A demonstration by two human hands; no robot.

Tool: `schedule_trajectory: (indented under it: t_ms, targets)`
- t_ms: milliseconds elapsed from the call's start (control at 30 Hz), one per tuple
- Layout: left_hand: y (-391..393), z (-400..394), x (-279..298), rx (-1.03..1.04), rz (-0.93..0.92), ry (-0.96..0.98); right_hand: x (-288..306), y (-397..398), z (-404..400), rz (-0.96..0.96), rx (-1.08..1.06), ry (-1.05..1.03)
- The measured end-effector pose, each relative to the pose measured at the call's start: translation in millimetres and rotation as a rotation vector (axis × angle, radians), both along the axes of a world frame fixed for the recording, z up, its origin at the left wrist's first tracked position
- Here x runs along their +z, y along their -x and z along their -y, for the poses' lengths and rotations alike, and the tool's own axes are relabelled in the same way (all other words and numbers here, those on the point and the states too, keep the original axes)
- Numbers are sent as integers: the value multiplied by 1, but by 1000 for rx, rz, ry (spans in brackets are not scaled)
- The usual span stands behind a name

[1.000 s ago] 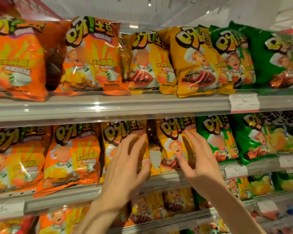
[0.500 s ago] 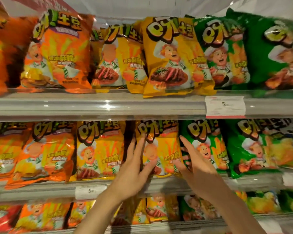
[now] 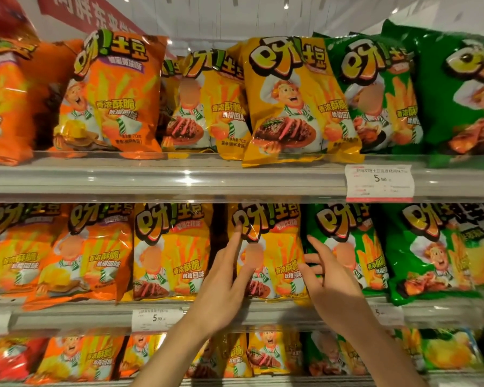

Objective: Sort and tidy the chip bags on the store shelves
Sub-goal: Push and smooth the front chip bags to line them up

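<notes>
A yellow chip bag [image 3: 274, 247] stands upright on the middle shelf [image 3: 263, 311], between another yellow bag [image 3: 173, 250] and a green bag [image 3: 347, 247]. My left hand [image 3: 224, 286] lies flat against the yellow bag's left side, fingers spread and pointing up. My right hand [image 3: 330, 280] is at the bag's right edge, fingers apart, touching the seam between the yellow and green bags. Neither hand is closed around a bag.
Orange bags [image 3: 95, 255] fill the middle shelf's left, more green bags [image 3: 430, 252] its right. The top shelf [image 3: 179, 174] holds orange, yellow and green bags; one yellow bag [image 3: 294, 101] overhangs its front edge. Price tags [image 3: 379, 181] hang on the rails. A lower shelf holds more bags.
The view has shifted so the shelves sit further left and lower. Both hands have moved from the gap between yellow bags onto the rightmost yellow bag, framing its two sides.
</notes>
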State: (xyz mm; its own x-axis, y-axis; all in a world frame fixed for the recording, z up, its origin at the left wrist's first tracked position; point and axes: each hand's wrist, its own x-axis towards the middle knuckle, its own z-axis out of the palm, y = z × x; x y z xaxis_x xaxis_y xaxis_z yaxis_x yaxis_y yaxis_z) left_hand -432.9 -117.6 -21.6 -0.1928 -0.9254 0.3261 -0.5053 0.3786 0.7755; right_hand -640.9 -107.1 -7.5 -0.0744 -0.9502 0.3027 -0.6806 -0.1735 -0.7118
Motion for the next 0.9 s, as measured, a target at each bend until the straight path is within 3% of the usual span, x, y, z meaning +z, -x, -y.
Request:
schedule_trajectory:
  t_ms: [200,367,467,900]
  targets:
    - [6,-3,7,58,-17,-16,-4,-5,2,33,21,49]
    - [10,9,20,49,-95,16,14,-7,11,63,212,68]
    - [5,19,33,-5,-185,-34,27,-4,20,56,303,-23]
    - [-9,25,43,-61,-57,-31,30,0,26,1,316,-57]
